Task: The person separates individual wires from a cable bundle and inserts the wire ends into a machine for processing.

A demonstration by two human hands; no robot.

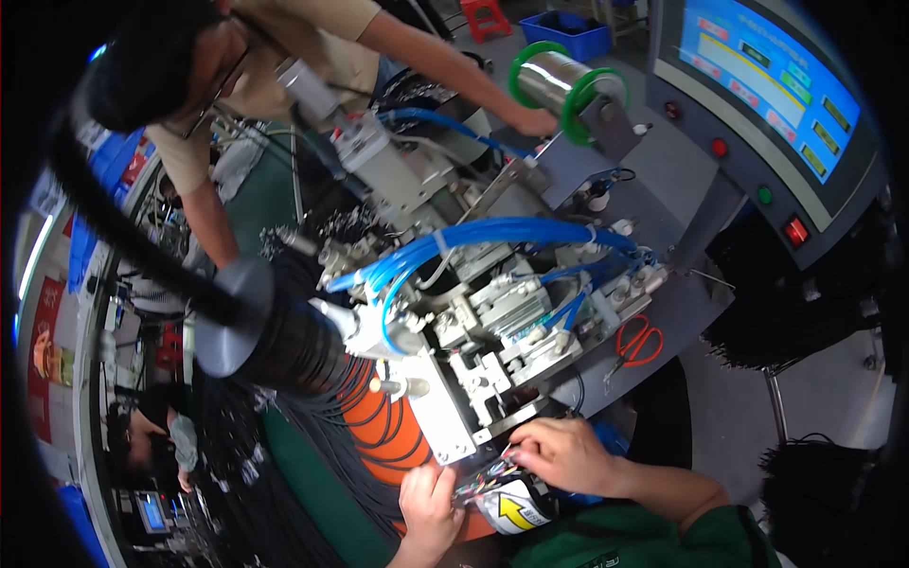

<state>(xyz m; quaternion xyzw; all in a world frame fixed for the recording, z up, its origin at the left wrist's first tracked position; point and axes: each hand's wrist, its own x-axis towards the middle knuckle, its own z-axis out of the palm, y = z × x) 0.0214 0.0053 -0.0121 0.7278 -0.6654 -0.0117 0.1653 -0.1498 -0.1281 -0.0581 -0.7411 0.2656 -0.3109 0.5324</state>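
Just beside the white plate (437, 417)'s near corner, your right hand (565, 456) pinches thin coloured wires (494, 470); your left hand (429, 504)'s grip is unclear. Likely light, limp, fragile: hold behind the tips.

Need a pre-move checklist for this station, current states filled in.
1. Left hand at the wires: ok; its exact grip is partly hidden.
2. Right hand on the wires: ok, fingers pinched together.
3. Wire tips sorted: cannot tell, too small.
4. Scissors clear of both hands: ok, lying beside the machine.
5. Co-worker's hand well away from the spool: not ok, close by.
6. Screen lit: ok.
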